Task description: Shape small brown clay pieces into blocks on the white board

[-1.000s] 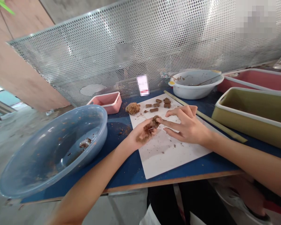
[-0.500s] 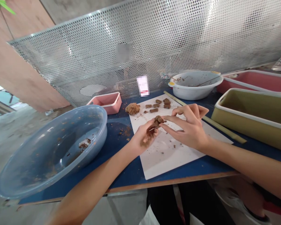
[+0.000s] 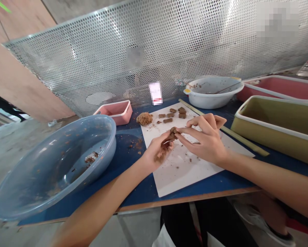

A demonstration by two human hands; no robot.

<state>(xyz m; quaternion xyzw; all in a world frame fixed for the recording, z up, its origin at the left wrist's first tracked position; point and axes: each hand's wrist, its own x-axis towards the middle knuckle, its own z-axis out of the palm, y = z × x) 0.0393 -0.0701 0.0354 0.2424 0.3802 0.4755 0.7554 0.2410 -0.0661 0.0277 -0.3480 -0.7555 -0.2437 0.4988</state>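
Between my two hands, above a white sheet (image 3: 174, 178), is a small brown lump of clay (image 3: 173, 132). My left hand (image 3: 159, 151) grips it between thumb and fingers, and brown smears cover its palm. The thumb and index fingertip of my right hand (image 3: 206, 139) pinch the clay's right side, while the other fingers are bent and raised. Several short shaped clay pieces (image 3: 168, 120) lie on the far part of the sheet. A larger rough lump of clay (image 3: 144, 118) rests at the sheet's far left corner. Crumbs are scattered around.
A big blue basin (image 3: 53, 168) stands tilted at the left. Behind it is a small pink tub (image 3: 118, 111). To the right are a bamboo stick (image 3: 243, 141), a white basin (image 3: 212, 99), a green trough (image 3: 274, 133) and a pink trough (image 3: 284, 87). A perforated metal screen (image 3: 169, 44) closes the back.
My right fingertips have shifted slightly over the clay, covering more of its near face. The view has moved a little, and a person's dark-clothed legs now show at the far left.
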